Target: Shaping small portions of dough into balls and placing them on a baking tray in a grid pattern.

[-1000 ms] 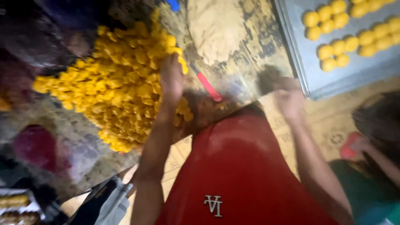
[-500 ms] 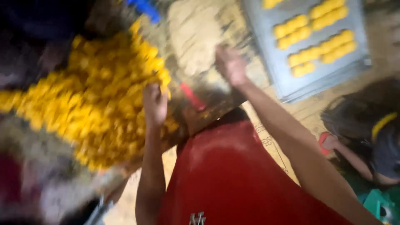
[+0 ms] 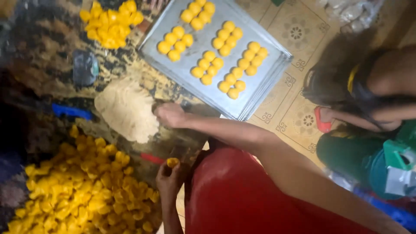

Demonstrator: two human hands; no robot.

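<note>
Left hand (image 3: 170,181) lifted off the yellow heap (image 3: 78,190), one yellow piece (image 3: 172,162) pinched in fingertips.
Right hand (image 3: 170,115) now curled at dough mound (image 3: 126,110) edge, near tray (image 3: 173,65) corner; grip unclear.

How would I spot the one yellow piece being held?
Start at the big heap of yellow pieces at lower left. Just right of it, the left hand pinches a single yellow piece at its fingertips, lifted apart from the heap.
</note>
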